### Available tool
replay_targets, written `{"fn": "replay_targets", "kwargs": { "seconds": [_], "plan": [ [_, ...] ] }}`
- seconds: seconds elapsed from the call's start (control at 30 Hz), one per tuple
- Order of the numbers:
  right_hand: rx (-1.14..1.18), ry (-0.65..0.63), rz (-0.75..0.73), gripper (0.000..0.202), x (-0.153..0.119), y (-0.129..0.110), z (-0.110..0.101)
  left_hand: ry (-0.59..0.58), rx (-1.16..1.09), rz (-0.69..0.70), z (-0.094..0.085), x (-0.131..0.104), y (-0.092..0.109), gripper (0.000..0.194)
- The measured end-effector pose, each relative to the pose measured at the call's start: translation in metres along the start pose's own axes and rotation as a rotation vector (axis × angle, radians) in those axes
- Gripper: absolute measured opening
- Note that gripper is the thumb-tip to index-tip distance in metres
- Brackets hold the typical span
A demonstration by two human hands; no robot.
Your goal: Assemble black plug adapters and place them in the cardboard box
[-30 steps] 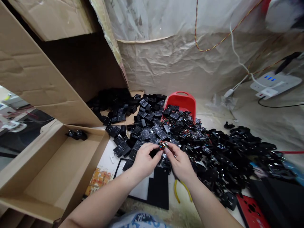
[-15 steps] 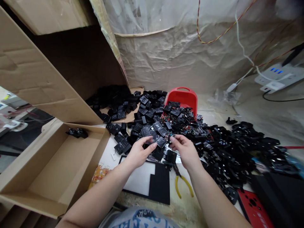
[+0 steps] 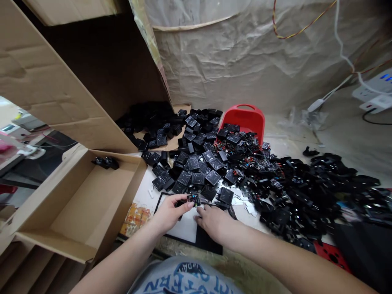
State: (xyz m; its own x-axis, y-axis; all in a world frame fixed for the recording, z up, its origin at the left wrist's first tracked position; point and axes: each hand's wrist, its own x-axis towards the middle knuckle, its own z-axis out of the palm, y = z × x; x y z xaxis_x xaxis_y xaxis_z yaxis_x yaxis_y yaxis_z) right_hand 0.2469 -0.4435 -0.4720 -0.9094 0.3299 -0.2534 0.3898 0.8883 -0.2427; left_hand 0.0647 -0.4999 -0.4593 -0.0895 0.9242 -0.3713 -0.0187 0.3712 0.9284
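My left hand (image 3: 170, 212) pinches a small black circuit board (image 3: 193, 199) with coloured components between thumb and fingers. Just to the right of it, my right hand (image 3: 212, 223) is low over a black pad (image 3: 211, 241) with a pale inset (image 3: 185, 226). Its fingers are curled, and what they hold, if anything, is hidden. Beyond both hands spreads a heap of black square plastic housings (image 3: 192, 162). A single black housing (image 3: 226, 196) lies just past my right hand.
A red scoop-like bin (image 3: 245, 116) stands at the back with circuit boards (image 3: 252, 153) piled before it. Black plastic parts (image 3: 306, 196) cover the right side. An open cardboard box (image 3: 82, 204) at left holds a few black parts (image 3: 105, 162). A power strip (image 3: 375, 92) hangs right.
The circuit board has passed from my right hand to my left. Both hands have come down nearer to me, over the pad, and my right hand now covers where the yellow-handled pliers lay.
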Motion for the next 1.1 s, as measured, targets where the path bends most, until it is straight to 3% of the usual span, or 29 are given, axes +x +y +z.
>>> {"fn": "replay_targets", "kwargs": {
  "seconds": [0.17,0.23,0.3,0.37,0.43,0.53,0.63,0.73,0.93,1.03,1.1],
  "plan": [
    [0.029,-0.004,-0.018,0.02,0.007,-0.001,0.004,0.022,-0.092,0.005,-0.001,-0.004,-0.001,0.041],
    [0.05,0.032,0.014,0.02,0.004,0.006,0.001,0.034,-0.073,0.025,-0.004,-0.006,0.0,0.038],
    [0.149,0.147,0.117,0.018,0.0,0.012,-0.002,0.048,-0.052,0.065,-0.006,-0.007,0.0,0.037],
    [0.474,0.365,0.278,0.013,-0.006,0.013,-0.006,0.066,-0.027,0.107,-0.006,-0.008,0.002,0.037],
    [0.947,0.569,0.393,0.015,-0.011,0.008,-0.011,0.087,0.017,0.14,-0.005,-0.009,0.005,0.037],
    [1.36,0.637,0.379,0.023,-0.016,-0.005,-0.017,0.082,0.117,0.224,-0.001,-0.011,0.012,0.034],
    [1.361,0.641,0.352,0.022,-0.015,-0.014,-0.021,0.05,0.198,0.364,0.003,-0.013,0.016,0.025],
    [1.188,0.675,0.331,0.018,-0.013,-0.019,-0.021,0.076,0.268,0.526,0.005,-0.017,0.015,0.02],
    [0.707,0.968,0.237,0.017,-0.007,-0.025,-0.019,0.231,0.481,0.734,0.011,-0.026,0.016,0.016],
    [0.816,1.078,0.359,0.024,-0.004,-0.021,-0.022,0.235,0.411,0.676,0.009,-0.025,0.019,0.015],
    [1.151,1.02,0.42,0.03,-0.004,-0.017,-0.025,0.166,0.305,0.557,0.005,-0.023,0.021,0.02]
  ]
}}
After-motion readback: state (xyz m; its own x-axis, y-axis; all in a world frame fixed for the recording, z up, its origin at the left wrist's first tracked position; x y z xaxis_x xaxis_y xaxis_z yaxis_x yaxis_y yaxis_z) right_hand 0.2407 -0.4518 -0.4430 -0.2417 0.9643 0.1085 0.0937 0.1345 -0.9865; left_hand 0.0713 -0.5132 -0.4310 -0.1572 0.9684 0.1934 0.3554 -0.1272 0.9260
